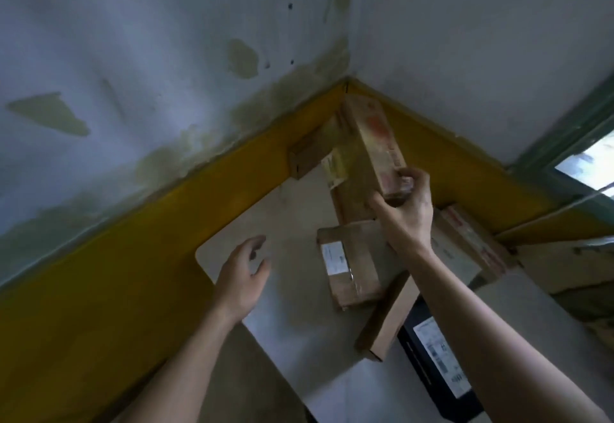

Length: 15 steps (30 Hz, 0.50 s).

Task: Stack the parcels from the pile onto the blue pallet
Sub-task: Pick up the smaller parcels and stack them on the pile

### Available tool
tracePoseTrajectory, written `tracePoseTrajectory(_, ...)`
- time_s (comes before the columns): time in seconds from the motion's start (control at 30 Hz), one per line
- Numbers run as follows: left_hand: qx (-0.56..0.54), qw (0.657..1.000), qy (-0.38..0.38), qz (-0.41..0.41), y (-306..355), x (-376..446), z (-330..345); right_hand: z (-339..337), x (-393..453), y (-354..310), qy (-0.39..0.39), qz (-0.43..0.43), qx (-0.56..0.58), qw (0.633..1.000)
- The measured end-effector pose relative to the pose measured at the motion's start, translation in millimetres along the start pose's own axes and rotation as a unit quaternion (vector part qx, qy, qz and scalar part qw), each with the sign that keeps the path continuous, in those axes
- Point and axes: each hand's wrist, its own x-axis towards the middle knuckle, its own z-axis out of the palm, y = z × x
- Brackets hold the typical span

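Head view: the right hand [407,205] grasps the near end of a long brown cardboard parcel with red print [373,143], lifted in the far corner above other brown cardboard parcels [352,265] (labels blurred). The left hand [241,276] hovers, fingers loosely spread, holding nothing.

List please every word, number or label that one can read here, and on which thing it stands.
None is legible.
Long parcel in the right hand: red print, blurred.
Brown parcel: white label, too small.
Black parcel: white label, blurred.
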Motion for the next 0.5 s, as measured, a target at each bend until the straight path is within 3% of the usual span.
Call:
tracePoseTrajectory(0.2,-0.106,0.989,-0.005,0.106,45,-29,-4,-87,-112,-31,0.018,0.032,0.068,0.997)
tracePoseTrajectory(0.33,-0.03,0.973,-0.084,0.213,45,-64,5,-133,-202,-31,0.029,0.088,0.121,0.988)
tracePoseTrajectory(0.5,-0.068,0.948,-0.17,0.262,39,-141,49,-182,-317,-20,0.176,0.145,0.123,0.966)
